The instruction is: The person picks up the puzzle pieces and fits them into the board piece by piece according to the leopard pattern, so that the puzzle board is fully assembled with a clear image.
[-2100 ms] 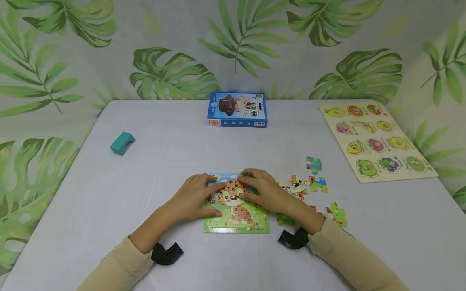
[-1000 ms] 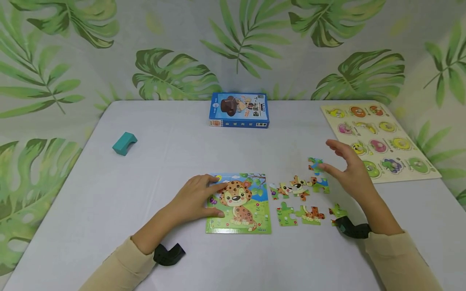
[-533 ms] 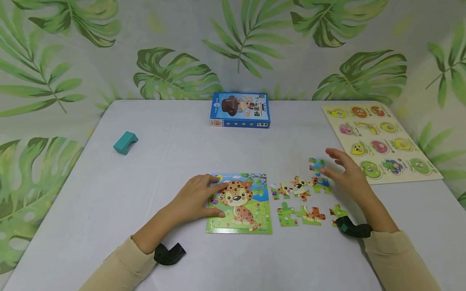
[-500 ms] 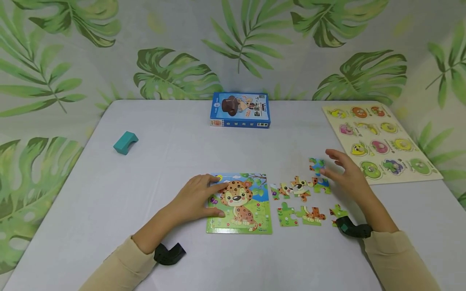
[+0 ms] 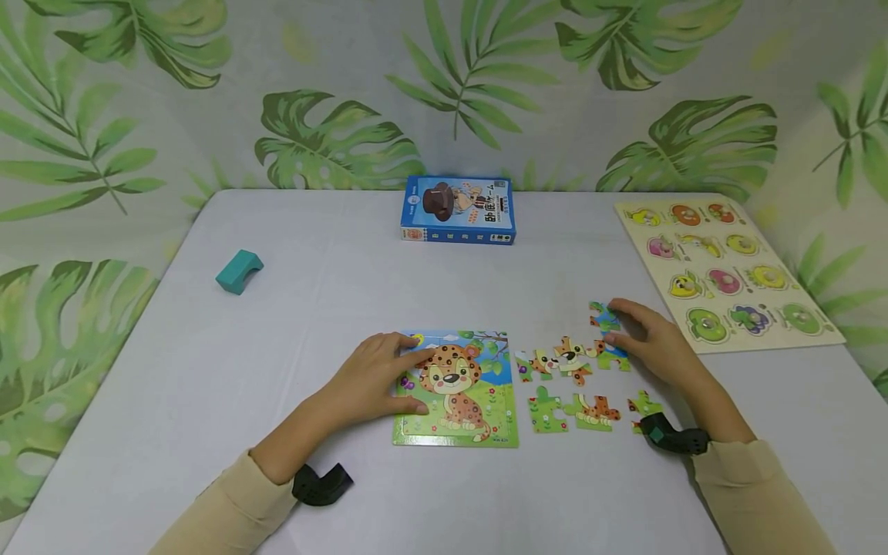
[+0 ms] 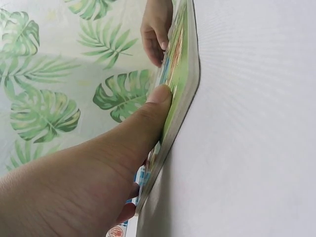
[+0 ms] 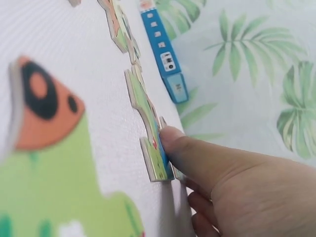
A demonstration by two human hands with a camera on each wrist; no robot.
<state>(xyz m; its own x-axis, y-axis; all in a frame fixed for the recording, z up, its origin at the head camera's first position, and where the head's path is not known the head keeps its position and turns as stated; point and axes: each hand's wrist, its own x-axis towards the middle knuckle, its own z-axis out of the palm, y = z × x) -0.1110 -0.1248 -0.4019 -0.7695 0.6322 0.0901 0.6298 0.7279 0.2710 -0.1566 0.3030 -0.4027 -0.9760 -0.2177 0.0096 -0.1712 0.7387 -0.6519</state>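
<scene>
A square jigsaw board (image 5: pixel 458 432) with a cartoon leopard lies in the middle of the table. My left hand (image 5: pixel 364 381) rests over its left side, fingers spread at the back and thumb (image 6: pixel 159 96) on the green part. To the right of the board lie several loose jigsaw pieces, among them a leopard-face piece (image 5: pixel 570 354) and a green corner piece (image 5: pixel 546 412). My right hand (image 5: pixel 652 343) pinches the blue-and-green puzzle piece (image 5: pixel 600 316) at the back, index finger at its far edge and thumb at its near edge. The thumb hides part of it in the right wrist view.
A blue game box (image 5: pixel 458 210) lies at the back of the table. A fruit peg board (image 5: pixel 701 297) sits at the right edge. At the left stands a teal arched block (image 5: pixel 239 272). Leaf-patterned cloth hangs behind the table.
My right hand has left the leopard board, moved right to the loose pieces, and its fingers have come down onto the back blue-and-green puzzle piece. The left hand has stayed on the board.
</scene>
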